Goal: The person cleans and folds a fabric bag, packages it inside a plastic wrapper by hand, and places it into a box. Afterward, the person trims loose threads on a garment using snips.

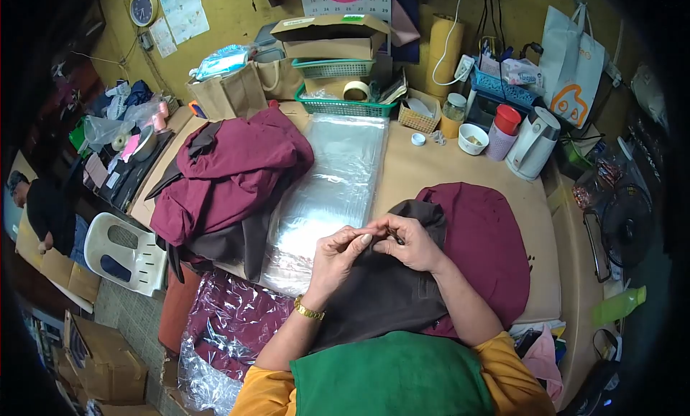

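My left hand (336, 256), with a gold watch on the wrist, is closed in a pinch. Its fingertips meet those of my right hand (411, 243); whatever lies between them is too small to make out. A small dark tool (394, 236), its kind unclear, shows between the fingers of my closed right hand. Both hands are just above a dark brown cloth piece (381, 297) spread in front of me. Maroon cloth (489, 250) joins or lies beside it on the right.
A heap of maroon and dark garments (230, 171) lies at the left, beside a stack of clear plastic bags (327, 179). A bagged maroon garment (237, 322) is at the near left. Baskets (345, 108), a bowl (473, 139) and a kettle (533, 144) stand at the back. A person (50, 215) sits far left.
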`<state>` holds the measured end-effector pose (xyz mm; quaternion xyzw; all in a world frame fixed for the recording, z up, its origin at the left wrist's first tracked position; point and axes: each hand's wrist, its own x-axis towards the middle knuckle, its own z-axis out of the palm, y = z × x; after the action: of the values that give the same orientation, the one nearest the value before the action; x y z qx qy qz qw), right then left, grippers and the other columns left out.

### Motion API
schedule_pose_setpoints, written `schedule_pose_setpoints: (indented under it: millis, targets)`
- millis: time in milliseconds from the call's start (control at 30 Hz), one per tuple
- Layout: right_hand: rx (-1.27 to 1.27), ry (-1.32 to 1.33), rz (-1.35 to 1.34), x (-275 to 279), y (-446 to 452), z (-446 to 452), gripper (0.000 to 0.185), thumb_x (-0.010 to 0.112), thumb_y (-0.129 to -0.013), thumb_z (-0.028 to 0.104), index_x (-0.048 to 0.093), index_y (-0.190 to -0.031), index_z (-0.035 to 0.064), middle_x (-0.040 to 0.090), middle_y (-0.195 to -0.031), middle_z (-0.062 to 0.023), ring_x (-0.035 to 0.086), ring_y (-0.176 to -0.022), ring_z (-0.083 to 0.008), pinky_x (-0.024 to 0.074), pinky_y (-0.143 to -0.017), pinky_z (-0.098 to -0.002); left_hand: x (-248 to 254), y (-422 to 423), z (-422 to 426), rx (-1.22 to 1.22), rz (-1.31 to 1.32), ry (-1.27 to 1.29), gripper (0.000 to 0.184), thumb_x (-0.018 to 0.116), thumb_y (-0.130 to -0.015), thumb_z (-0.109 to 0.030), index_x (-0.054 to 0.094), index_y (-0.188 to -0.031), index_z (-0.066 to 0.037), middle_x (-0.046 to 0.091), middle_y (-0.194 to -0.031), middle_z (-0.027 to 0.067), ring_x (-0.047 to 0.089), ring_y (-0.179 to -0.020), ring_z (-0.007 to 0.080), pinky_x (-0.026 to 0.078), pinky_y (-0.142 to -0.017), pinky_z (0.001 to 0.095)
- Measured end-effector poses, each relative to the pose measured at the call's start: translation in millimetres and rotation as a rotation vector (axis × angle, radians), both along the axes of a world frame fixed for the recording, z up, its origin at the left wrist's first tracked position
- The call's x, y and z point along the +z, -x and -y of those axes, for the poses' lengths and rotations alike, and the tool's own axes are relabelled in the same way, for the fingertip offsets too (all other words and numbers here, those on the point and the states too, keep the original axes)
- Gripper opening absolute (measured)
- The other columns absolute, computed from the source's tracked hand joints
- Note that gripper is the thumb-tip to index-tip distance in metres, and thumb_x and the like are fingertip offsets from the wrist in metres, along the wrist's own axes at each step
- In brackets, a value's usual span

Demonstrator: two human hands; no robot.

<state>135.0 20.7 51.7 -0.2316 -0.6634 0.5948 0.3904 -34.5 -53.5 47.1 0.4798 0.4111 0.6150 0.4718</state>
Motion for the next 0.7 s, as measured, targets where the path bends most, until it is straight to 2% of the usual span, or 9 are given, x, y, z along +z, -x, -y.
schedule_pose_setpoints:
  millis: [67, 133, 233, 267, 333, 400, 500, 600, 700]
  targets:
    - [0.098, -0.036, 0.158, 0, -5, -2, 0.016, 0.072, -0.085, 0.004, 0.062, -0.096, -0.0005, 0.066, -0.092, -0.0029, 0.059, -0.082, -0.0114, 0.0476, -0.078, -0.0269, 0, 3, 1, 0.008, 0.015, 0.036, 0.019, 0.065, -0.095, -0.016, 0.074, -0.106, -0.003, 0.063, -0.083, -0.0015, 0.054, -0.077, 0.0063, 0.043, -0.075, 0.0214]
    - [-0.116, -0.314, 0.226, 7, -3, 5, 0.014, 0.071, -0.085, 0.002, 0.058, -0.082, 0.001, 0.059, -0.076, 0.0022, 0.052, -0.071, -0.0049, 0.0435, -0.065, -0.0232, -8, 9, 2, 0.101, -0.057, 0.034, 0.017, 0.065, -0.095, -0.015, 0.074, -0.1, -0.002, 0.062, -0.079, -0.0021, 0.054, -0.069, 0.0065, 0.043, -0.067, 0.0208]
    - [-0.222, -0.451, 0.202, 5, 3, 10, 0.014, 0.07, -0.086, 0.001, 0.057, -0.08, 0.0016, 0.054, -0.072, 0.0037, 0.048, -0.067, -0.0034, 0.0405, -0.062, -0.0225, -14, 15, 4, 0.17, -0.005, 0.057, 0.016, 0.064, -0.096, -0.014, 0.073, -0.097, -0.001, 0.062, -0.08, -0.0013, 0.054, -0.069, 0.0067, 0.041, -0.063, 0.0212]
    - [-0.227, -0.45, 0.201, 1, 0, 7, 0.014, 0.07, -0.086, 0.001, 0.057, -0.08, 0.0016, 0.054, -0.072, 0.0037, 0.048, -0.067, -0.0034, 0.0405, -0.062, -0.0225, -12, 20, 5, 0.225, 0.258, 0.086, 0.017, 0.062, -0.097, -0.015, 0.07, -0.096, -0.001, 0.059, -0.076, -0.0024, 0.05, -0.066, 0.0044, 0.036, -0.059, 0.0191]
    - [-0.348, -0.317, 0.159, -10, -16, -4, 0.017, 0.071, -0.084, 0.002, 0.055, -0.08, 0.0005, 0.056, -0.071, -0.001, 0.05, -0.067, -0.0056, 0.0432, -0.061, -0.0266, -29, 65, 3, 0.354, 0.31, -0.063, 0.022, 0.06, -0.099, -0.023, 0.067, -0.1, -0.002, 0.053, -0.07, -0.0057, 0.042, -0.061, -0.0002, 0.031, -0.054, 0.0156]
    - [-0.356, -0.215, 0.138, -10, -26, -6, 0.019, 0.072, -0.085, 0.003, 0.055, -0.078, 0.0015, 0.055, -0.07, 0.0012, 0.047, -0.066, -0.0049, 0.0409, -0.059, -0.0255, -24, 82, 5, 0.407, 0.458, -0.003, 0.024, 0.057, -0.1, -0.023, 0.064, -0.104, 0.0, 0.059, -0.078, -0.0016, 0.041, -0.054, 0.0002, 0.028, -0.047, 0.017]
    - [-0.338, -0.252, 0.134, -3, -26, 3, 0.019, 0.072, -0.086, 0.004, 0.055, -0.077, 0.0017, 0.052, -0.069, 0.0023, 0.044, -0.064, -0.0041, 0.0374, -0.058, -0.0231, -7, 68, 17, 0.162, 0.119, 0.087, 0.028, 0.059, -0.098, -0.019, 0.061, -0.12, -0.003, 0.059, -0.102, 0.0014, 0.041, -0.055, 0.001, 0.033, -0.049, 0.0176]
    - [-0.338, -0.277, 0.143, -1, -18, 12, 0.019, 0.073, -0.085, 0.004, 0.055, -0.077, 0.0017, 0.053, -0.07, 0.0021, 0.044, -0.064, -0.0044, 0.0375, -0.058, -0.0235, 10, 43, 18, -0.008, -0.334, 0.097, 0.045, 0.072, -0.087, -0.013, 0.059, -0.129, -0.002, 0.059, -0.106, -0.0003, 0.043, -0.061, 0.0003, 0.037, -0.053, 0.0172]
    - [-0.324, -0.3, 0.161, -2, -14, 17, 0.017, 0.073, -0.085, 0.005, 0.058, -0.078, 0.0013, 0.055, -0.071, -0.0005, 0.047, -0.064, -0.0059, 0.0389, -0.057, -0.0244, 5, 23, 3, 0.009, -0.223, 0.047, 0.032, 0.074, -0.088, -0.014, 0.068, -0.116, -0.001, 0.061, -0.1, -0.0003, 0.046, -0.062, 0.0007, 0.038, -0.052, 0.0172]
